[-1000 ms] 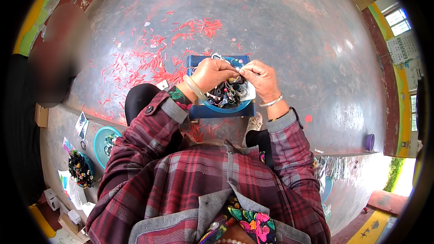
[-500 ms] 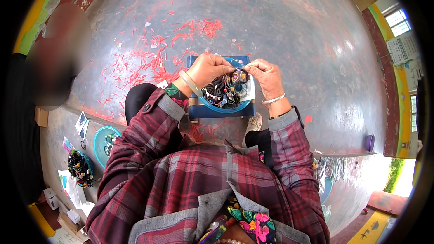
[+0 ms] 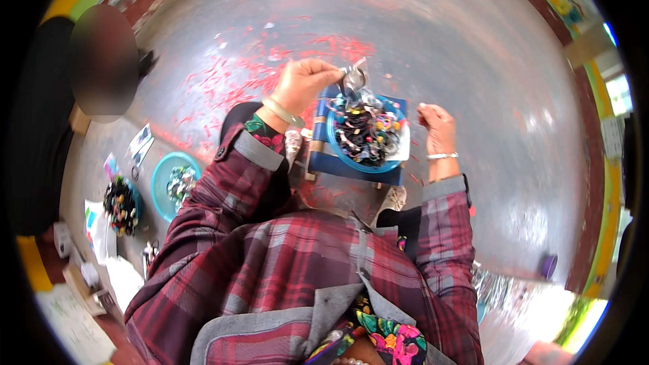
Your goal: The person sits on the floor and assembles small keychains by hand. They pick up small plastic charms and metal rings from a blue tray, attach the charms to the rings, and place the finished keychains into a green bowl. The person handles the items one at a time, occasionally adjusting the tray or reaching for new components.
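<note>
A person in a plaid jacket point(image 3: 284, 257) is sitting over a low blue stool point(image 3: 328, 164), where a blue basin point(image 3: 332, 138) is holding a heap of dark hair bands point(image 3: 368, 132) dotted with coloured beads. The left hand point(image 3: 340, 76) is pinching a small dark, shiny piece point(image 3: 354, 80) between thumb and fingertips, narrow in its grip, and is holding it just above the basin's far edge; motion is blurring the piece's details. The right hand point(image 3: 422, 109) is hanging apart, to the right of the stool, its fingers curling in close; whether anything is lying inside them cannot be told. A white sheet point(image 3: 405, 140) is showing beside the basin's right rim. Red scraps point(image 3: 223, 74) are littering the grey floor point(image 3: 473, 40) beyond. At left, a turquoise basin point(image 3: 157, 189) is holding shiny packets point(image 3: 181, 182), while another dark, beaded heap point(image 3: 120, 206) is standing near it. A second person in dark clothing point(image 3: 44, 128) is occupying the left edge, and a purple container point(image 3: 549, 265) is sitting well apart at lower right.
</note>
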Motion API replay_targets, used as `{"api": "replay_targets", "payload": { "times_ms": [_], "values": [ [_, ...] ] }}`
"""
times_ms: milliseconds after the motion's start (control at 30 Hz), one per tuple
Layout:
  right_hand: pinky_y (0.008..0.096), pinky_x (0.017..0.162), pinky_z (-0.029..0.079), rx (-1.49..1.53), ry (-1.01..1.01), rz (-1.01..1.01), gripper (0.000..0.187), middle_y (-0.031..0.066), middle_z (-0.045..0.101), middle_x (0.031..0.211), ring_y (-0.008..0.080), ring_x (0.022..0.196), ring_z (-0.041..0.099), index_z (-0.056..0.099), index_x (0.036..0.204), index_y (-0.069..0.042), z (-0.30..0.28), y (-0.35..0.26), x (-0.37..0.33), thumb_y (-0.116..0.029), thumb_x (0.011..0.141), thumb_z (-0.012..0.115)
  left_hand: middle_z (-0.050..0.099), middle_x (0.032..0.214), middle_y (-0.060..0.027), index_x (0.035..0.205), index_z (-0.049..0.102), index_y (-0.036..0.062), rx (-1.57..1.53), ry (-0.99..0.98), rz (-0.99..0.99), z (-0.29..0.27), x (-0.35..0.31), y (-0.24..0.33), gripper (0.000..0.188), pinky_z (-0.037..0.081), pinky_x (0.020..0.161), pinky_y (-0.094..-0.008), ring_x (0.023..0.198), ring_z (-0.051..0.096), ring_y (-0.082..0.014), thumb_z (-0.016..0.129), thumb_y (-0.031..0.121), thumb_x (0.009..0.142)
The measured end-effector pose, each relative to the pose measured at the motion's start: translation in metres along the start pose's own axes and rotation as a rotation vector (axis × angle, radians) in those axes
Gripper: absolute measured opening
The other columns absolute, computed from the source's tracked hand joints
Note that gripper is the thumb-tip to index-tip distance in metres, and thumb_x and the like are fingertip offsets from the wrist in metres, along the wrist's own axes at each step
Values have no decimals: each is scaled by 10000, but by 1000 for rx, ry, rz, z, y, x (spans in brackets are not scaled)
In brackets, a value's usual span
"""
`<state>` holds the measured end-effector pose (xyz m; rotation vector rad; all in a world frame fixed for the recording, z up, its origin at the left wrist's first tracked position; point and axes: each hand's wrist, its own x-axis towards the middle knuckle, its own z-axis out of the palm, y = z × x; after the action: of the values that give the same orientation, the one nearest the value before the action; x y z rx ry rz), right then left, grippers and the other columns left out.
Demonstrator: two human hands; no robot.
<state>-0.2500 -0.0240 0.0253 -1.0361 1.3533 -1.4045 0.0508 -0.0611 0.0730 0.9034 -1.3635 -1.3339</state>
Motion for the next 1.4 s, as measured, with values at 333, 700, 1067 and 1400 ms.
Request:
{"api": "replay_targets", "payload": {
  "times_ms": [333,700,1067,1400],
  "values": [
    [200,543,412,-160,-73,132,196,18,599,649,81,573,535,641,761,-17,2,16,-3,-210,778,669,644,746,-27,876,674,-11,596,661,117,-244,-152,62,146,429,594,-205,664,536,-67,618,103,804],
    [187,537,410,-208,-127,231,186,11,599,658,66,566,522,641,779,-22,3,24,-4,-206,792,665,666,733,-90,851,660,-29,578,886,-488,-327,-328,-60,137,486,646,-259,688,626,-138,620,69,764],
    [201,524,400,-188,-37,162,225,33,605,658,78,559,519,643,772,-4,-1,7,-7,-228,775,664,665,886,-119,973,645,8,977,967,-318,-360,-285,-116,243,477,724,-287,802,631,-176,598,167,796],
    [202,554,407,-250,-2,141,232,13,605,660,71,592,536,652,769,-25,-22,0,3,-256,791,643,655,942,-70,963,634,-11,358,360,229,-104,-62,31,185,460,717,-228,868,599,-119,526,119,886]
  ]
}}
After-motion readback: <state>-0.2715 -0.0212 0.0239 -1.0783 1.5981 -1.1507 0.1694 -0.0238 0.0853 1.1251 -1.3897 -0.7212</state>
